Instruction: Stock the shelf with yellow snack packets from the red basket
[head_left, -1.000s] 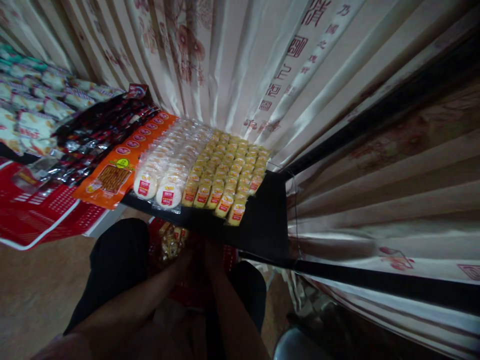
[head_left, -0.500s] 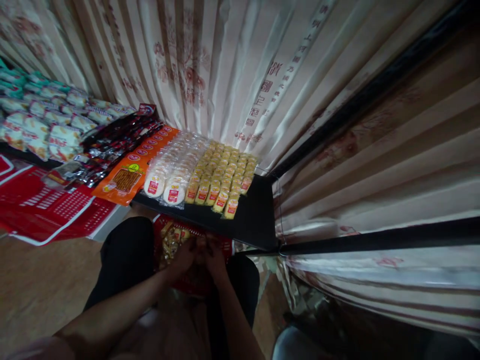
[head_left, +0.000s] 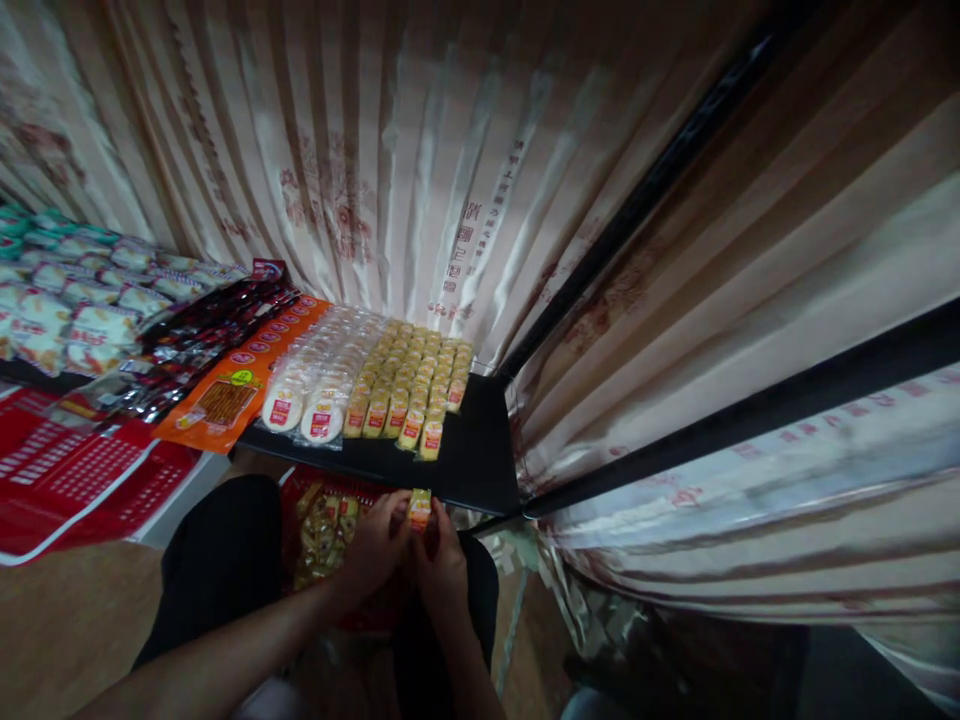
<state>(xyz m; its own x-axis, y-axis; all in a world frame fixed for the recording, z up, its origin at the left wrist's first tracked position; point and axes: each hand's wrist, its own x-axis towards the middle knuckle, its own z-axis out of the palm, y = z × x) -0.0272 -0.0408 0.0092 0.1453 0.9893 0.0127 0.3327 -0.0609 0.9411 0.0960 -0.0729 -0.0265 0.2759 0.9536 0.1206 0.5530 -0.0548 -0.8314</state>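
Between my left hand (head_left: 381,535) and my right hand (head_left: 442,560) is a small yellow snack packet (head_left: 420,509) with an orange-red label. Fingers of both hands pinch it from either side, just in front of the black shelf's edge. Below and left of my hands, a red bag (head_left: 289,490) between my knees contains several loose yellow packets (head_left: 324,530). On the black shelf (head_left: 480,440), similar yellow packets (head_left: 409,385) stand in tight rows. Beside them lie rows of round white crackers (head_left: 322,420) in clear wrappers.
Left along the shelf are an orange snack bag (head_left: 217,400), dark shiny packets (head_left: 202,345) and white-and-green bags (head_left: 97,310). A red bag (head_left: 90,480) hangs at the front left. Pleated curtains (head_left: 337,150) and black bars (head_left: 615,240) enclose the back and right.
Both hands have risen out of the red bag's shadow, and a yellow packet now shows between their fingers. The whole view has shifted, so the shelf appears lower and further left.
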